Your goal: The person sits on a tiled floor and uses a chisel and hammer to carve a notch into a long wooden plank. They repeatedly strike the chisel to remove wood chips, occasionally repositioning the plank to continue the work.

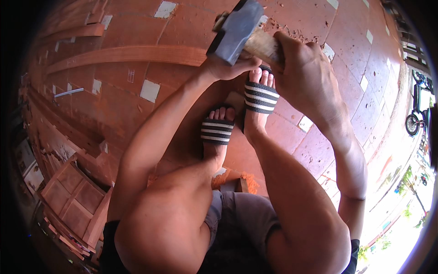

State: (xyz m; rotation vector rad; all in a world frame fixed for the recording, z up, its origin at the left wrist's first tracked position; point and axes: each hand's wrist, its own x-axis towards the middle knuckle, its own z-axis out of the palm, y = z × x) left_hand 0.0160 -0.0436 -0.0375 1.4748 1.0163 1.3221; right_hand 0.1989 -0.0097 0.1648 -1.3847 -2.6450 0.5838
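My right hand is closed round the wooden handle of a hammer. The hammer's heavy, dark grey steel head is raised at the top middle, above my feet. Just under the head is my left hand, with its thumb side curled inward. The hammer head hides most of its fingers and whatever they hold. Past the head's left edge a small brown piece shows, too covered to name.
I sit with knees apart, striped slides on my feet. A long reddish wooden board lies at the left on the tiled floor. Wood chips are scattered at the far side. Panelled wooden pieces stand lower left; a motorbike is outside, right.
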